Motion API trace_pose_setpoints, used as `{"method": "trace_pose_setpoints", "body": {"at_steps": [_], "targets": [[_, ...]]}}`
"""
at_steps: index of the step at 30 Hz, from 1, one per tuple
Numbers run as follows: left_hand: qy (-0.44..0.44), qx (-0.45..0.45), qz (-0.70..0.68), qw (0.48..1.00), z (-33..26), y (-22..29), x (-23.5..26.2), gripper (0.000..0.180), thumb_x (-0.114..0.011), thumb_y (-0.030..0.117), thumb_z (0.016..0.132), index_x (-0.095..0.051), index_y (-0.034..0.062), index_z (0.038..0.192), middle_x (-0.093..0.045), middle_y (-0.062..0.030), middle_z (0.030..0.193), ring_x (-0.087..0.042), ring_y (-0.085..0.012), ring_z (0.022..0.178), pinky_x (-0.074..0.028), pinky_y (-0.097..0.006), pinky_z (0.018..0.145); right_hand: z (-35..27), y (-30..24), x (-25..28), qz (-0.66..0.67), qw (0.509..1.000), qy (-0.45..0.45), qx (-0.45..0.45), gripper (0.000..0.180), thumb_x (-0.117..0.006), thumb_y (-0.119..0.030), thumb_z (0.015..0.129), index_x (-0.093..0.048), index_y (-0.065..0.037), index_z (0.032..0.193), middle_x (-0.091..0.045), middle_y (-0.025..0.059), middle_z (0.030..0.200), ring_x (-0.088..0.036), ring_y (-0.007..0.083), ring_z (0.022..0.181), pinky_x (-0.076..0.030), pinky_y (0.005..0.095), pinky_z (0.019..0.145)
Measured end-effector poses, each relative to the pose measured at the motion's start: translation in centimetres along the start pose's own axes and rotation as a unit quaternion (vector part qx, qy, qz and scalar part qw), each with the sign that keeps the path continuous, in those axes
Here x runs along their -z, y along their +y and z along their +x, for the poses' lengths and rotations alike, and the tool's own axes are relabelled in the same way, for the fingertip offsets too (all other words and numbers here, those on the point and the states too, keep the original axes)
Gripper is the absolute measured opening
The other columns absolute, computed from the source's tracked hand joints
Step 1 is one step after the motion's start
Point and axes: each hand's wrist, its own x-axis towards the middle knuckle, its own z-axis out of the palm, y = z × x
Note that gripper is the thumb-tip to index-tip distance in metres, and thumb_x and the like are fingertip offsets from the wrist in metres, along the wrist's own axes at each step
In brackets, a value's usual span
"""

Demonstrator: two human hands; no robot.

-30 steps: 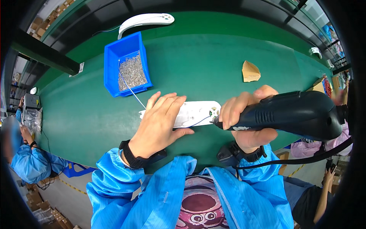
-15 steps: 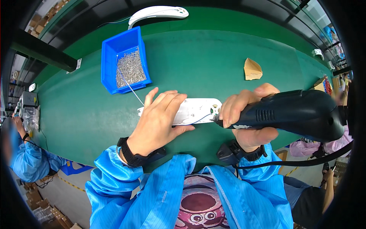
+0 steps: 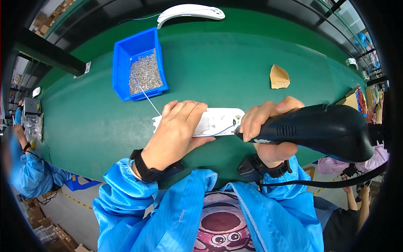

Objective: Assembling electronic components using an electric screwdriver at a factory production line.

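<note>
A long white plastic housing (image 3: pixel 218 119) lies across the table in front of me. My left hand (image 3: pixel 176 128) grips its left part, fingers over the top and thumb along the near edge. In my right hand (image 3: pixel 262 126) is a black electric screwdriver (image 3: pixel 319 128), held nearly level. Its tip meets the housing's right end, beside a small green-and-gold round part (image 3: pixel 237 119); whether it sits in a screw cannot be made out. A thin blue wire runs along the housing. Another thin pale wire (image 3: pixel 147 97) stretches from the housing's left end into the screw bin.
Beyond my left hand stands a blue bin (image 3: pixel 119 71) of small metal screws. A torn brown cardboard piece (image 3: pixel 279 77) lies at back right. Along the far strip rests a curved white housing (image 3: pixel 191 12). A black cable (image 3: pixel 327 184) hangs near my right wrist; co-workers are at both sides.
The curved white housing at the back has slid to the right. The screwdriver's rear end has dipped slightly, while both hands stay almost in place.
</note>
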Motion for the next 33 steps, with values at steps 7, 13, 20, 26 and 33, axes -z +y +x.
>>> {"method": "trace_pose_setpoints", "body": {"at_steps": [7, 13, 20, 26, 33], "targets": [[-0.001, 0.008, 0.036, 0.999, -0.4, -0.3, 0.7, 0.06, -0.076, 0.02, 0.058, -0.048, 0.0018, 0.108, -0.054, -0.0133, 0.1, -0.05, -0.0311, 0.095, -0.036, -0.043, 0.086, 0.5, -0.6, -1.1, -0.022, 0.997, 0.069, -0.005, 0.072, -0.051, -0.064, 0.072, -0.029, -0.008, 0.111, -0.049, 0.0049, 0.062, -0.049, 0.0152, 0.044, -0.043, 0.0266, 0.043], [0.152, -0.078, 0.293, 0.941, 4.6, -0.8, 10.9, 0.056, -0.071, 0.017, 0.058, -0.05, 0.0065, 0.109, -0.053, -0.0118, 0.108, -0.048, -0.0313, 0.104, -0.025, -0.047, 0.097, 2.9, -4.8, 3.4, 0.02, 0.984, 0.051, 0.167, 0.074, -0.047, -0.065, 0.075, -0.031, -0.007, 0.118, -0.047, 0.003, 0.059, -0.045, 0.0124, 0.04, -0.039, 0.0254, 0.039], [0.167, 0.21, 0.502, 0.822, 12.7, -19.8, 17.3, 0.067, -0.075, 0.027, 0.061, -0.042, 0.0168, 0.118, -0.017, -0.0163, 0.138, -0.019, -0.0389, 0.127, -0.022, -0.072, 0.086, 1.4, -0.4, 3.2, -0.017, 0.988, 0.123, 0.09, 0.069, -0.055, -0.059, 0.072, -0.033, -0.005, 0.108, -0.048, 0.0052, 0.056, -0.048, 0.0146, 0.043, -0.042, 0.0252, 0.041], [-0.122, 0.376, 0.433, 0.81, 18.2, -26.8, 10.8, 0.086, -0.074, 0.039, 0.061, -0.029, 0.0211, 0.133, -0.009, -0.0106, 0.144, -0.012, -0.0309, 0.132, -0.021, -0.07, 0.089, 0.2, 2.7, 4.3, 0.059, 0.986, 0.126, 0.088, 0.067, -0.071, -0.044, 0.067, -0.038, -0.001, 0.105, -0.054, 0.0111, 0.061, -0.054, 0.019, 0.05, -0.046, 0.028, 0.046], [-0.132, 0.03, 0.206, 0.969, 25.3, -19.8, 1.2, 0.072, -0.069, 0.039, 0.064, -0.041, 0.0027, 0.119, -0.047, -0.0188, 0.119, -0.044, -0.0303, 0.114, -0.033, -0.042, 0.096, -0.5, 4.3, 4.0, 0.05, 0.986, 0.135, 0.089, 0.067, -0.072, -0.044, 0.066, -0.039, -0.001, 0.106, -0.053, 0.0103, 0.061, -0.054, 0.0187, 0.05, -0.046, 0.0276, 0.045]]}}
